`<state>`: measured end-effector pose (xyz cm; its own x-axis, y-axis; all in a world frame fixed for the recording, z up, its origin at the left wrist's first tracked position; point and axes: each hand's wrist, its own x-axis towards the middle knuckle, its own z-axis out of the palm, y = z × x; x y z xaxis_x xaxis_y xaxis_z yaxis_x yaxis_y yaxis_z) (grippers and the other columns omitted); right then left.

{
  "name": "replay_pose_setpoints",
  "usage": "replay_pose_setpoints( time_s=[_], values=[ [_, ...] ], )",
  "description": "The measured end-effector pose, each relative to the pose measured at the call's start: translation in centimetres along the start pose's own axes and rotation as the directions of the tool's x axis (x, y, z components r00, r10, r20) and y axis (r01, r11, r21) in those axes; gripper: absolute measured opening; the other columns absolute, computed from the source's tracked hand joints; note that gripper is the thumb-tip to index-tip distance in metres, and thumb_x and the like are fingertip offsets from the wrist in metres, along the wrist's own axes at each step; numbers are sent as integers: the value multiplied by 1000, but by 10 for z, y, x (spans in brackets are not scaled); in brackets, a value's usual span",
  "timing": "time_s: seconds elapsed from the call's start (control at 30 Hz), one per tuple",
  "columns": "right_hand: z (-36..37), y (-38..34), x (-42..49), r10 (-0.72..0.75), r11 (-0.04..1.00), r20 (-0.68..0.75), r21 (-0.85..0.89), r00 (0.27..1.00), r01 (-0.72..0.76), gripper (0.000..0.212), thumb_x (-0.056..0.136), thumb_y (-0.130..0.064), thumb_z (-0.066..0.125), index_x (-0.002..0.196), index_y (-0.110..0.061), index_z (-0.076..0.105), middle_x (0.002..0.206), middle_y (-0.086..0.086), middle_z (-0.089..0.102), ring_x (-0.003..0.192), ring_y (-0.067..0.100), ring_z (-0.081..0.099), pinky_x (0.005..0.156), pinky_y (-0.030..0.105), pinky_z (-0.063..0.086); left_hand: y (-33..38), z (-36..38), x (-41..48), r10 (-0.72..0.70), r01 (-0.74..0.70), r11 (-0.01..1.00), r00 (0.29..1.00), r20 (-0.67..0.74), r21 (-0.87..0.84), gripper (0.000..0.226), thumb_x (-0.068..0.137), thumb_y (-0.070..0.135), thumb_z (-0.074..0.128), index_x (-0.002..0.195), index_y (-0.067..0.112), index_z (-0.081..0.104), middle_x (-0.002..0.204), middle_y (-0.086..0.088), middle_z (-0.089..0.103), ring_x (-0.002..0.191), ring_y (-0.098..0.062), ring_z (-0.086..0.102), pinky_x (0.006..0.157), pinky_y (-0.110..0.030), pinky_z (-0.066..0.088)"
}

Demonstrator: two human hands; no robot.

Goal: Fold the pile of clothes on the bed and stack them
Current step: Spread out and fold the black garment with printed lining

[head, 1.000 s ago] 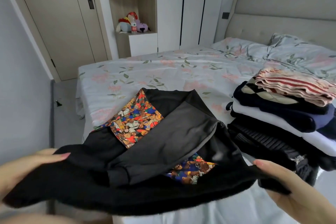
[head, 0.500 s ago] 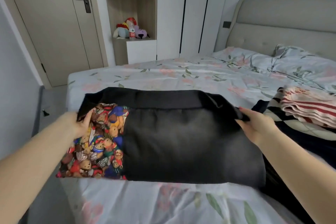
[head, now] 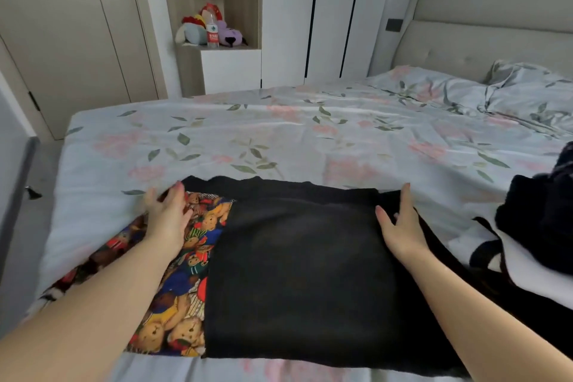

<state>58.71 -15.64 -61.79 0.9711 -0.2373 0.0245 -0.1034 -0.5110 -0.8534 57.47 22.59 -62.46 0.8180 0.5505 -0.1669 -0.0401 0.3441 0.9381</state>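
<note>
The black garment (head: 297,273) looks soft and limp under the flat, spread left hand (head: 169,220) and right hand (head: 403,226), so pinch the corners beneath them.

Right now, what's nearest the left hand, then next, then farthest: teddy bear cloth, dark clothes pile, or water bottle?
1. Teddy bear cloth, under the left hand.
2. Dark clothes pile, right edge of the bed.
3. Water bottle, on the shelf beyond the bed.
</note>
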Motion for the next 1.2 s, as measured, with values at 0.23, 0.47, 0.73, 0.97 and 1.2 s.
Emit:
replay_pose_setpoints(
  time_s=[0.23,0.47,0.73,0.97,1.2],
  values=[
    [43,-44,-39,-368,719,264,-527,892,453,54,98,-54,41,148,-37,38,163,-6,17,150,21,16,119,54,8,-9,38,-46,175,-729,-60,665,726,682,48,98,56,34,145,47,31,161,19,12,150,-14,7,116,-60,7],
    [0,-21,29,12,765,-158,-634,987,-111,52,99,-49,43,142,-19,43,143,18,42,128,43,43,106,51,38,4,17,31,44,-125,12,991,125,992,80,87,78,31,152,32,21,161,-7,18,145,-41,17,112,-65,19],
    [-17,37,59,-60,907,-191,-420,980,-26,41,97,-34,57,133,-15,51,126,17,61,114,36,56,82,40,43,-8,-28,63,352,-188,431,936,28,883,61,81,60,67,110,7,63,106,-19,68,92,-37,61,78,-39,48],
    [-23,12,72,-152,960,-409,-279,900,35,27,97,-29,55,122,-20,54,116,16,64,106,38,58,75,38,39,6,-11,83,551,-357,519,834,15,777,32,91,32,67,106,6,54,92,-13,58,93,-37,59,72,-36,37],
    [5,-4,52,-142,775,-245,-630,959,-46,43,102,-28,47,142,-12,47,140,21,45,126,42,40,101,49,39,2,12,48,434,-310,0,857,279,951,44,100,35,48,141,19,44,147,-14,38,137,-35,32,112,-57,26]
  ],
)
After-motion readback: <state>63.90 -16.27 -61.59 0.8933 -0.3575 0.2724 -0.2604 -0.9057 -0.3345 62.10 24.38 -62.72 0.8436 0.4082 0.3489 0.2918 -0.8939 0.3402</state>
